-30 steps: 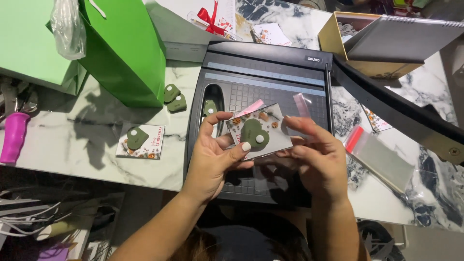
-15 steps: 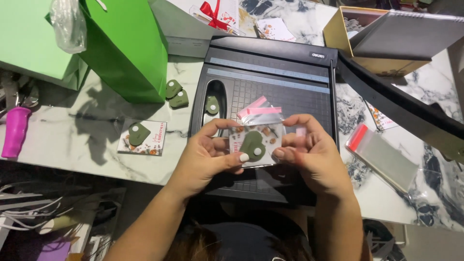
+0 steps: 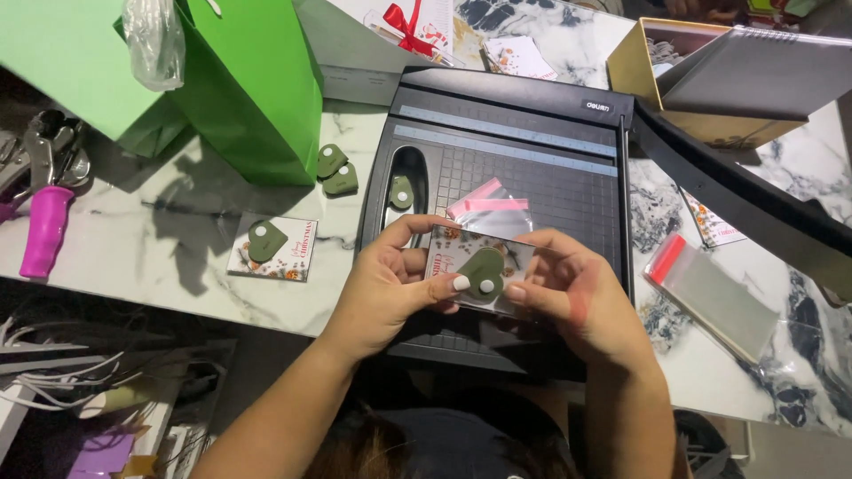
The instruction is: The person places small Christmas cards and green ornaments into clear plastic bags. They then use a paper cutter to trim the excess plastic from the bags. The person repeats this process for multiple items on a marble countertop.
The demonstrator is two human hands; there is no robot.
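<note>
The left hand [image 3: 386,293] is gripping the near-left edge of a small printed card [image 3: 479,270], with the thumb pressing on its face and the fingers curling behind it. The right hand [image 3: 577,306] is pinching the same card from the right, with the thumb lying beside the dark green heart-shaped piece [image 3: 482,270] that is sitting on the card's face. Both hands are holding the card just above the black paper trimmer [image 3: 506,168], over its gridded bed. Just beyond the card, a clear sleeve with a pink strip [image 3: 490,200] is lying on the trimmer's bed. A single green heart piece [image 3: 402,192] is resting in the oval recess at the trimmer's left side. The trimmer's long cutting arm [image 3: 745,191] is standing raised and is angling off to the right.

To the left of the trimmer, on the marble table [image 3: 177,266], another card with a green heart [image 3: 272,248] is lying flat, and two loose green hearts [image 3: 335,170] are sitting near the foot of a green paper bag [image 3: 257,89]. A pink-handled tool [image 3: 44,226] is lying at the far left. To the right, a second clear sleeve with a red strip [image 3: 714,297] is lying on the table, well apart from the hands.
</note>
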